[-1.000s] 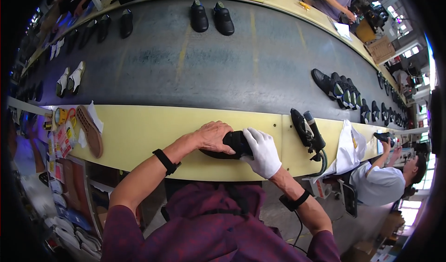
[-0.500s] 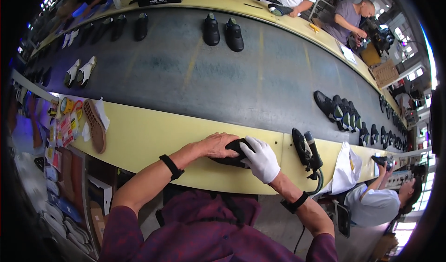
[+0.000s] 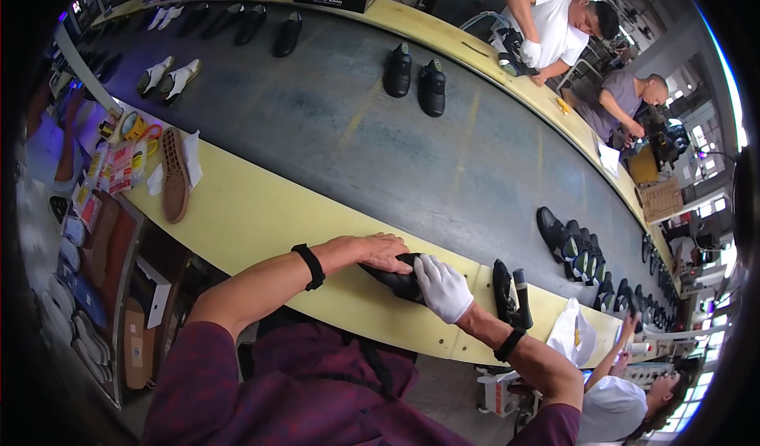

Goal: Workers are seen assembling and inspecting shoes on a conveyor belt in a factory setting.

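Observation:
On the yellow bench edge in front of me lies a black shoe [image 3: 396, 283], partly covered by my fingers. My bare left hand [image 3: 378, 251] is closed over its left and far side, with a black band on the wrist. My right hand [image 3: 445, 289], in a white glove, grips the right end, fingers bent over its top. To the right of that hand, another black shoe [image 3: 503, 286] rests on the bench beside a dark hand tool with a grey cylindrical end [image 3: 520, 281].
Beyond the bench [image 3: 261, 208] runs a dark conveyor belt [image 3: 317, 161] carrying pairs of black shoes [image 3: 432, 88] and white shoes [image 3: 180, 80]. A brown sole [image 3: 176, 178] and tape rolls lie at left. A white bag [image 3: 571, 331] is at right; co-workers [image 3: 554, 22] are across the belt.
My view has turned, so the bench now slopes down to the right. Both hands stay on the shoe. The seated co-worker at right has raised an arm with a shoe toward the belt.

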### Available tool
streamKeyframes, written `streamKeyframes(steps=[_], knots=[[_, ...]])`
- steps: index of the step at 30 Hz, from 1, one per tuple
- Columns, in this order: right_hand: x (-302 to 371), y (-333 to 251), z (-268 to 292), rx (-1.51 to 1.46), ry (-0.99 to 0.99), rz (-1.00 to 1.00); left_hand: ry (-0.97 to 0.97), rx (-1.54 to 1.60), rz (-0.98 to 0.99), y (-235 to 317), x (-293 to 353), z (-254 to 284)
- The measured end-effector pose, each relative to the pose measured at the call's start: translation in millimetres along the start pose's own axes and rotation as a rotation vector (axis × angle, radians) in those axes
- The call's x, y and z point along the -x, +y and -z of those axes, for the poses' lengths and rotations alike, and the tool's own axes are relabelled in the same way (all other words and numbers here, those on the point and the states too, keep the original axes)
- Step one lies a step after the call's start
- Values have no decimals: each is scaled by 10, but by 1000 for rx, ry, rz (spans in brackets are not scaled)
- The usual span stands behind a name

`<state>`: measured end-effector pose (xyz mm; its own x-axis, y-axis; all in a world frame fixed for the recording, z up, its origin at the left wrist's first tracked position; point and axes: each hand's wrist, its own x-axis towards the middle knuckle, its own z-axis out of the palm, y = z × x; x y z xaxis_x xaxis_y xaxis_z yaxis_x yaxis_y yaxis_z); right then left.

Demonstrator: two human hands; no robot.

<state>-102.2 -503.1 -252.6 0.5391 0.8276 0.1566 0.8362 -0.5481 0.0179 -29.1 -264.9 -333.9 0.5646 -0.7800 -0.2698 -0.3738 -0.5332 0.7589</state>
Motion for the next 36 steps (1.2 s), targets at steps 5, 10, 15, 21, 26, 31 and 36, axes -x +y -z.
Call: streamKeyframes(steps=[5, 10, 15, 21, 26, 31, 36], knots=[[8, 177, -67, -25, -22, 79, 2, -82, -20, 229, 61, 106], [-50, 186, 21, -29, -71, 126, 2, -91, -24, 331, 148, 154], [-549, 605, -86, -123, 139, -361, 27, -211, -139, 354, 352, -17], [-620, 548, -383, -752, -5, -779, 278, -190, -261, 345, 521, -255], [-278, 442, -573, -675, -211, -952, 256, -232, -259, 328, 580, -295], [-520, 142, -419, -957, -214, -1119, 255, -351, -203, 361, 675, -318], [-479, 180, -626, -1105, 32, -1202, 471, -314, -155, 459, 545, -485]])
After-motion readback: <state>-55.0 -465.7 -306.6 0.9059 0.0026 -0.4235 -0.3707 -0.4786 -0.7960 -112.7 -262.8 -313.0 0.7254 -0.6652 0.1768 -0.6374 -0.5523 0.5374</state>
